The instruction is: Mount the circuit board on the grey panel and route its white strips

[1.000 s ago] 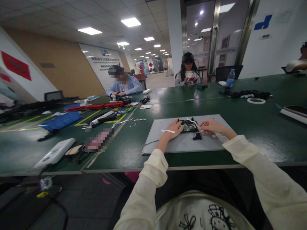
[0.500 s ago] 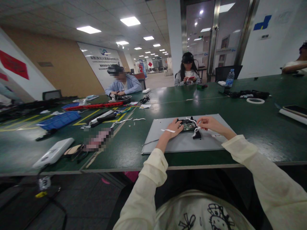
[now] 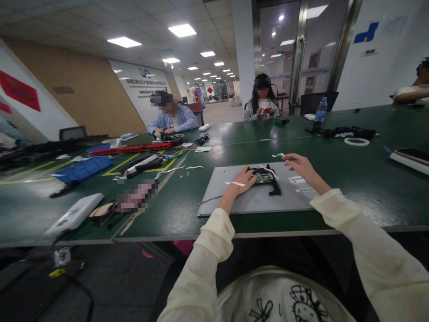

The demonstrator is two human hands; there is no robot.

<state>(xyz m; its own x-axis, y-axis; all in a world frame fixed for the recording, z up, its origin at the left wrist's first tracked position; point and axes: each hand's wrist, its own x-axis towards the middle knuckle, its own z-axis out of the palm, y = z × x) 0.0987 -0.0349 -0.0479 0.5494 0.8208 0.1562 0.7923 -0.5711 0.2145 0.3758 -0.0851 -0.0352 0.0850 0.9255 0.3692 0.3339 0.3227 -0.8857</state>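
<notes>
My left hand (image 3: pixel 241 179) grips the left side of a black plastic frame with a circuit board (image 3: pixel 264 177), holding it down on a grey panel (image 3: pixel 234 206). Across the back of that hand lies a white strip (image 3: pixel 235 183). A second white strip (image 3: pixel 267 168) curls over the top of the frame. Beyond the panel's far edge, my right hand (image 3: pixel 301 169) is raised with thumb and fingers apart. A short curled strip of white tape (image 3: pixel 278 155) is at its index fingertip; whether it sticks there or lies on the table I cannot tell.
Left of the panel are white scraps (image 3: pixel 194 167), a pink phone-like item (image 3: pixel 139 195), a white power bank-like box (image 3: pixel 75 213) and a blue tray (image 3: pixel 83 169). Toward the right are a tape ring (image 3: pixel 357 141) and a bottle (image 3: pixel 321 110). Other people sit around the table.
My right hand has moved up and away from the frame, carrying the white strip past the panel's far edge, and its fingers have opened. My left hand has stayed in place.
</notes>
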